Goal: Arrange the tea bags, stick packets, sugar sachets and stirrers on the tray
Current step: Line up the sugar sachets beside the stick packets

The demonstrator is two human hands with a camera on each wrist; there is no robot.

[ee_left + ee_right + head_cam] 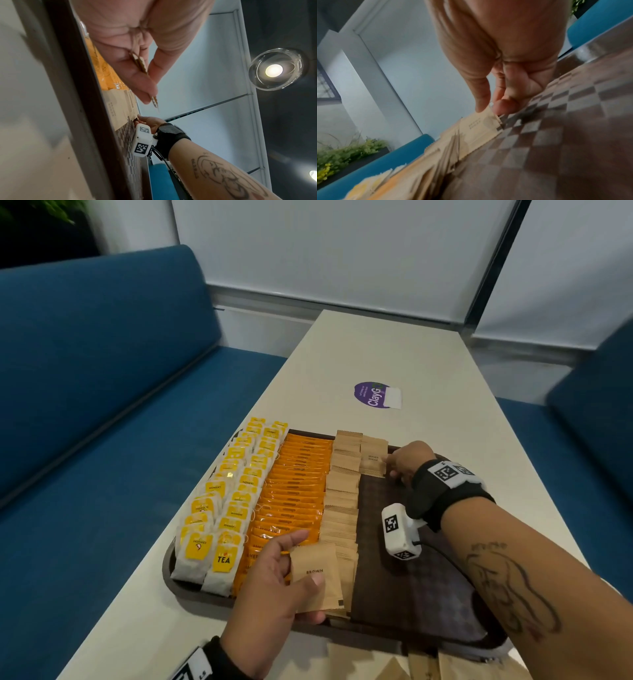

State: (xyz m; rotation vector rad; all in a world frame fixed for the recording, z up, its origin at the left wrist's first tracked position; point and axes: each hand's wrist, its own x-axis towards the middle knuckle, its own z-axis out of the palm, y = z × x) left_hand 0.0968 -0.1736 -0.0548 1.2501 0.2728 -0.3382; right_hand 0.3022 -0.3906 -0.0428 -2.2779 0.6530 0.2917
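Nearest the camera, left hand (274, 583) grip is narrow: thumb on the face and fingers behind a small stack of brown sugar sachets (317, 575), held upright at the near end of the tray (428, 594). Left wrist view shows at least two sachet edges pinched together. Just left of that grip sit the orange stick packets (294, 491), then two rows of yellow tea bags (222, 508) further left; both rows look done. Directly beyond the left grip runs the first sachet column (342, 498), touching the stick packets. Right of it the checkered tray floor is bare. Further out, right hand (407, 462) grip is a fingertip pinch on the right edge of a second sachet group (373, 457) at the far end of the tray; right wrist view shows thumb and forefinger on that group. Judgement: step in hand is starting a second sachet column beside the first. To do it well: right grip squares the far group flush against column one, left feeds its stack in overlapped like shingles, same face up, edges parallel to the tray rim. Keep the pinch light so the paper doesn't crease or fan. Leave the strip right of the grips free for stirrers, none in view. Beyond the tray, a purple sticker (371, 394) on the desk (411, 354).
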